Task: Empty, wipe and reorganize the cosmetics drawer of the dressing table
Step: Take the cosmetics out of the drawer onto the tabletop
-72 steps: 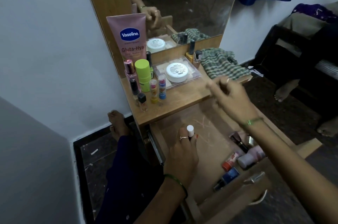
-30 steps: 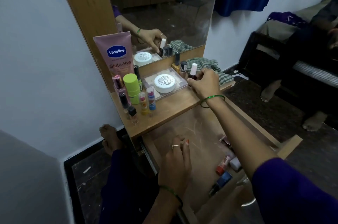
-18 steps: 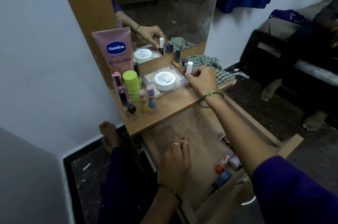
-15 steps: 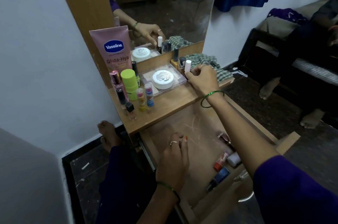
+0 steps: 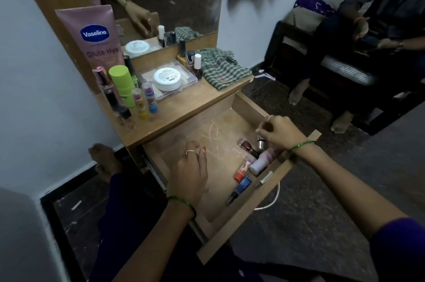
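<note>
The wooden drawer (image 5: 253, 210) is pulled out below the dressing table top. My left hand (image 5: 189, 173) rests flat on the drawer's bare bottom and holds nothing. My right hand (image 5: 277, 132) is over the drawer's right side, fingertips pinched on the top of a small silver-capped bottle (image 5: 260, 143). Beside it lie a dark red bottle (image 5: 247, 146), a white and pink bottle (image 5: 262, 159), a red tube (image 5: 241, 170) and a blue bottle (image 5: 241, 186). A white-capped nail polish (image 5: 197, 64) stands on the table top by the checked cloth (image 5: 220, 67).
On the table top stand a pink Vaseline tube (image 5: 96, 38), a green stick (image 5: 123, 85), several small bottles and a white jar (image 5: 167, 78) on a clear box. A mirror rises behind. A person (image 5: 379, 28) sits at the right. My foot (image 5: 103, 155) is by the wall.
My right hand let go of the white-capped nail polish on the table top and came down into the drawer's right side. My left hand stayed on the drawer bottom.
</note>
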